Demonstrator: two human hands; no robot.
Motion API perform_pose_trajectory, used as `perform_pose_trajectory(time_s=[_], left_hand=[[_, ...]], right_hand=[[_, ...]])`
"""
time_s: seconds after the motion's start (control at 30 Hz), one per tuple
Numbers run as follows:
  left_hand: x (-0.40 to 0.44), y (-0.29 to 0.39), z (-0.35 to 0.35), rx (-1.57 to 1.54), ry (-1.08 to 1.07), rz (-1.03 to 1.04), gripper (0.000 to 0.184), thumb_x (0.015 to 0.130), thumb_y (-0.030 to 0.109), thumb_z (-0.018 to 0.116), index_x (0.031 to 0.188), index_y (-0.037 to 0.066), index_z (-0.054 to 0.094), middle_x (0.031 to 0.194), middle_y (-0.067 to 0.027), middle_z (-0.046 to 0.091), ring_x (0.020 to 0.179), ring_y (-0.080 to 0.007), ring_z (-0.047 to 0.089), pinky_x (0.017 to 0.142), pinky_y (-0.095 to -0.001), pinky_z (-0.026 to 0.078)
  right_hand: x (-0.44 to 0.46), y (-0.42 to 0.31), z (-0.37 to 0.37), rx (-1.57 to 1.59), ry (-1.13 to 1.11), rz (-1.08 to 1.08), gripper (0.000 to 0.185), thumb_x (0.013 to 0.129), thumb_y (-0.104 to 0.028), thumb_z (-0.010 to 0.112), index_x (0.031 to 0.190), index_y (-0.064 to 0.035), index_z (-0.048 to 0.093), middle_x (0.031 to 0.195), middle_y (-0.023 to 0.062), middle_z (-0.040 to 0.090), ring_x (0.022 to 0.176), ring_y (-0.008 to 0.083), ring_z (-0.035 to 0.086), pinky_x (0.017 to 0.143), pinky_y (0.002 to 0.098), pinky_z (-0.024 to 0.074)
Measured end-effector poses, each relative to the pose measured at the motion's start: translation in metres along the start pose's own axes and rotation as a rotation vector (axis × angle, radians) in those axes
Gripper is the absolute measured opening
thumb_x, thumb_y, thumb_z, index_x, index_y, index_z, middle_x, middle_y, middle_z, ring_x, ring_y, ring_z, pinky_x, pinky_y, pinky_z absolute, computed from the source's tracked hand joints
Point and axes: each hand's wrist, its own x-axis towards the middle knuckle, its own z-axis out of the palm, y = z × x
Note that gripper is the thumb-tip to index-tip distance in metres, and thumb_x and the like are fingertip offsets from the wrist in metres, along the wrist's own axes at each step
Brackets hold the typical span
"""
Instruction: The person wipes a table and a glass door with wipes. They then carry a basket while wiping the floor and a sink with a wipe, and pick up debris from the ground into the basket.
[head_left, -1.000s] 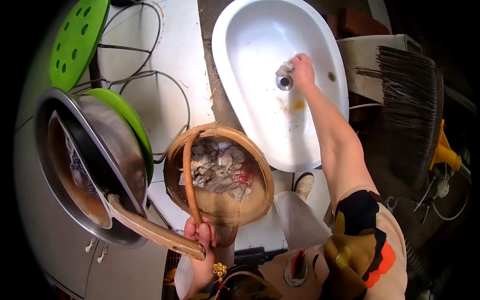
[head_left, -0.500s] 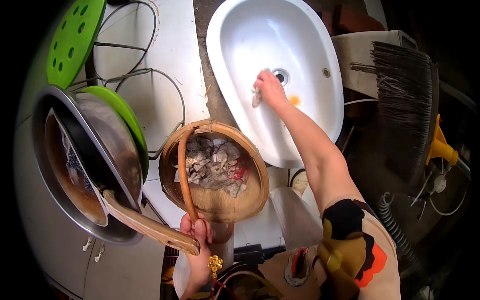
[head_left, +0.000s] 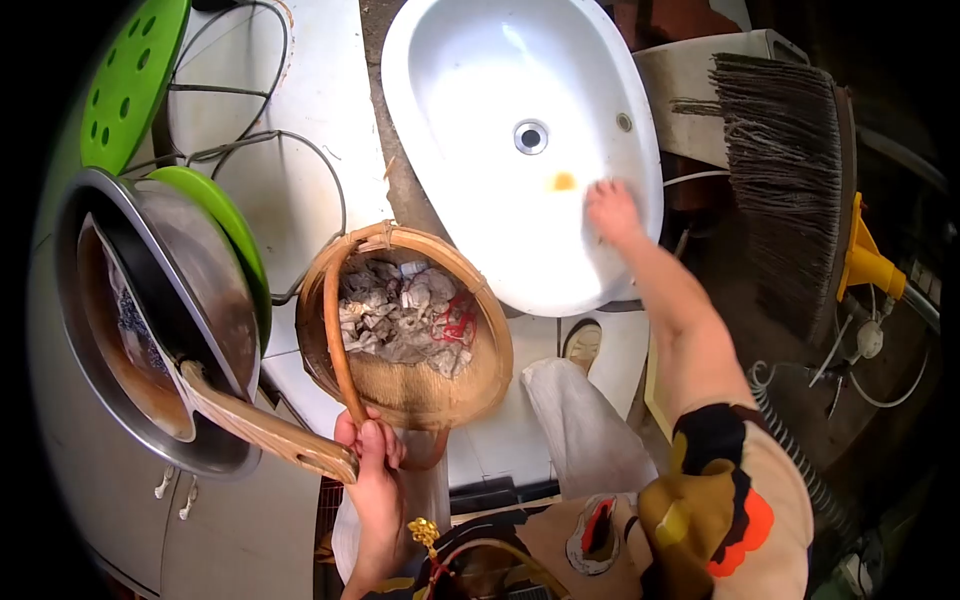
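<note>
The wicker basket (head_left: 430,395) hangs tilted from my left hand (head_left: 372,445), whose fingers are wrapped round its curved handle. Crumpled greyish scraps and some red strands lie inside the basket. My right hand (head_left: 612,210) is over the lower right part of the white basin (head_left: 480,225), low against its inner wall, fingers bent and blurred. Whatever those fingers hold, if anything, is hidden. A yellow-brown stain (head_left: 563,181) marks the basin just left of my right hand, below the drain (head_left: 531,137).
At left, metal pans (head_left: 215,270) with a wooden handle (head_left: 270,425) lean by a green lid (head_left: 225,215); a perforated green disc (head_left: 130,85) and wire rack (head_left: 275,135) are beyond. A dark-bristled broom (head_left: 780,180) stands right. A shoe (head_left: 582,342) shows below the basin.
My right hand has moved from beside the drain, first left, then across to the lower right of the basin. The greyish wad seen in it earlier no longer shows. My left hand still grips the handle.
</note>
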Motion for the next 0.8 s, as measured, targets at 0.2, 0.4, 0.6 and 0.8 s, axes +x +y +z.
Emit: perform_pose_trajectory(time_s=[0.2, 0.4, 0.6, 0.8], left_hand=[[-0.001, -0.004, -0.006, 0.032, -0.022, 0.037, 0.015, 0.095, 0.019, 0.048, 0.101, 0.005, 0.048, 0.062, 0.0025, 0.038, 0.051, -0.0052, 0.034, 0.048, -0.0192, 0.028], [-0.001, -0.006, -0.006, 0.032, -0.025, 0.022, 0.016, 0.095, 0.021, 0.048, 0.099, 0.005, 0.047, 0.063, 0.0026, 0.038, 0.051, -0.0056, 0.032, 0.047, -0.0195, 0.027], [-0.003, -0.007, 0.002, 0.009, -0.009, 0.030, 0.015, 0.095, 0.020, 0.048, 0.100, 0.005, 0.047, 0.062, 0.0025, 0.038, 0.051, -0.0049, 0.033, 0.047, -0.0189, 0.027], [-0.001, -0.005, 0.002, 0.012, -0.006, 0.034, 0.014, 0.095, 0.018, 0.048, 0.099, 0.005, 0.048, 0.062, 0.0024, 0.038, 0.051, -0.0051, 0.033, 0.048, -0.0193, 0.028]], right_hand=[[0.002, 0.035, -0.028, 0.005, 0.154, 0.093, 0.016, 0.071, -0.014, 0.058, 0.081, -0.0098, 0.069, 0.095, 0.0057, 0.056, 0.102, 0.0223, 0.048, 0.088, 0.0333, 0.0391], [-0.045, -0.111, 0.044, 0.460, 0.023, 0.484, 0.010, 0.077, -0.013, 0.053, 0.079, -0.0051, 0.058, 0.094, 0.0135, 0.056, 0.090, 0.0259, 0.054, 0.074, 0.0361, 0.0464], [0.004, -0.178, -0.009, 1.203, 0.291, 0.729, 0.015, 0.075, -0.012, 0.062, 0.088, -0.0048, 0.063, 0.093, 0.0132, 0.058, 0.085, 0.0313, 0.056, 0.077, 0.0384, 0.0452], [-0.068, -0.040, -0.006, 0.204, -0.047, 0.194, 0.008, 0.071, -0.009, 0.059, 0.075, -0.0051, 0.065, 0.087, 0.0103, 0.059, 0.088, 0.0266, 0.054, 0.075, 0.0384, 0.0481]])
